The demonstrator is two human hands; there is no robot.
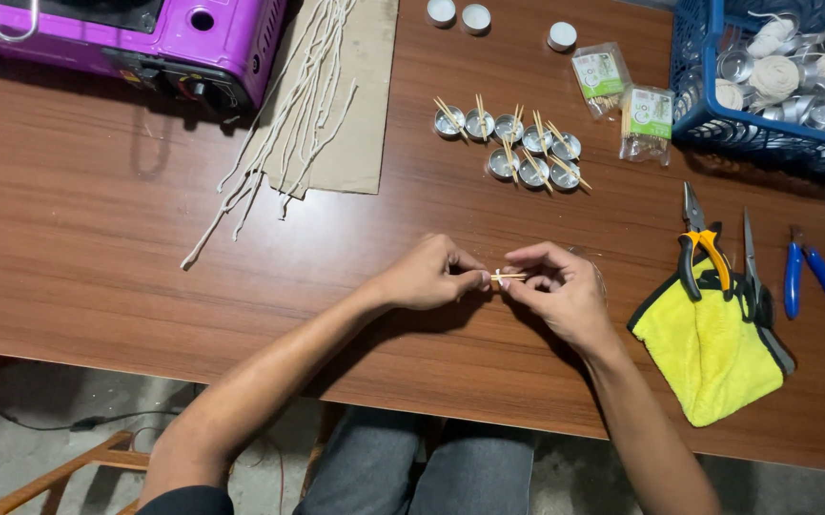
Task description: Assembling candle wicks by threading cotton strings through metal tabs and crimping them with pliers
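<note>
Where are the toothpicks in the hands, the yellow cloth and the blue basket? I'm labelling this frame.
toothpicks [508, 277], head view, on the sticks between the two hands' fingertips.
yellow cloth [708, 348], head view, on its middle, below the pliers.
blue basket [689, 95], head view, on its left wall.

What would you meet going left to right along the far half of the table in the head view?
Purple stove → white wick strings → small metal cups with sticks → two stick packets → blue basket.
</note>
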